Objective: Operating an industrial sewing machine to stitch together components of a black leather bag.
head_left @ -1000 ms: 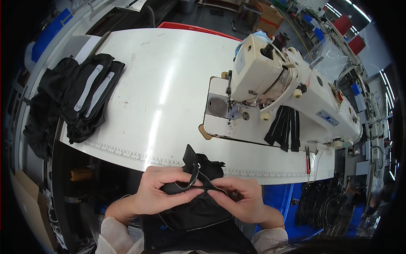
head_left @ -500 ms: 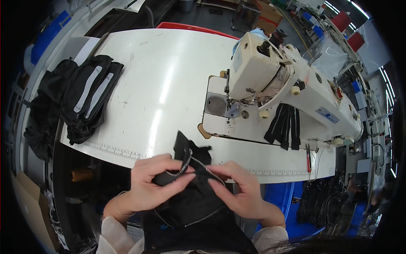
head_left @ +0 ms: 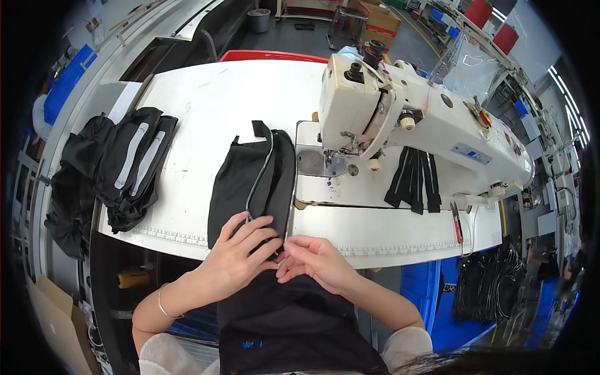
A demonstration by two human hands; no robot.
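A black fabric piece (head_left: 240,172) lies lengthwise on the white table, its near end under my hands at the front edge. A metal-toothed zipper (head_left: 288,215) edges its right side, and a second zipper edge (head_left: 261,178) curves down its middle. My left hand (head_left: 240,253) rests on the near end with fingers spread, its thumb close to the zipper end. Beside it, my right hand (head_left: 315,262) pinches the near end of the right zipper edge between thumb and fingers. Fingers partly hide what lies between the two hands.
A white sewing machine (head_left: 375,112) stands to the right, with several black zipper strips (head_left: 412,181) on its bed. Red-handled snips (head_left: 457,224) lie further right. Folded black pieces with grey strips (head_left: 134,162) sit at left. A blue bin (head_left: 420,294) is below the table.
The fabric, bunched up in both hands over the front edge before, now lies spread out flat away from me on the table. Both hands have moved to its near end.
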